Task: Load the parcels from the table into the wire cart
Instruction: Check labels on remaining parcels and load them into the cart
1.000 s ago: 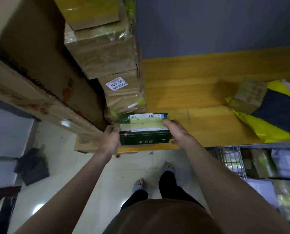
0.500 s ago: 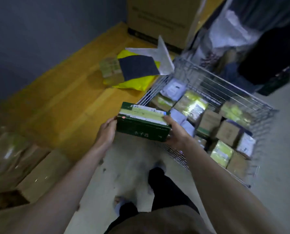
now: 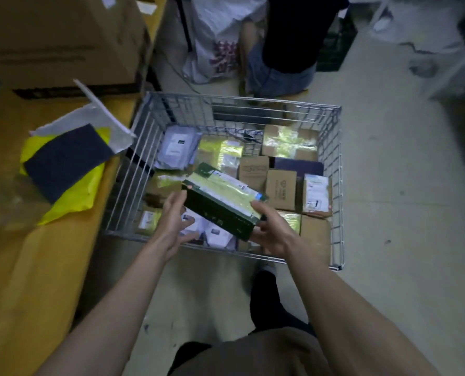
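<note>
Closest to the camera are the person's two bare arms, reaching out over the near rim of the wire cart (image 3: 337,185). The left hand (image 3: 171,221) has its fingers out straight, and the fingertips just touch the near left corner of the green box (image 3: 220,207); it is not wrapped around anything. The right hand (image 3: 269,229) does the holding, with its thumb on top of the box's right end and its fingers curled under it. The green box is tilted, with its left end higher, and it hangs in the air above the parcels already lying in the cart. It is not resting on them yet. So the step in hand looks like putting this one parcel into the cart. Next, I think the box needs to go down a little and be let go where it can lie flat, maybe on the white bags (image 3: 215,234) right under it, so it does not tip off the brown boxes (image 3: 280,188) beside it. On the left is the yellow table (image 3: 36,280), and a yellow bag (image 3: 74,191) with a dark packet on it still waits there. Farther back on the table sits a big cardboard box (image 3: 63,39).
</note>
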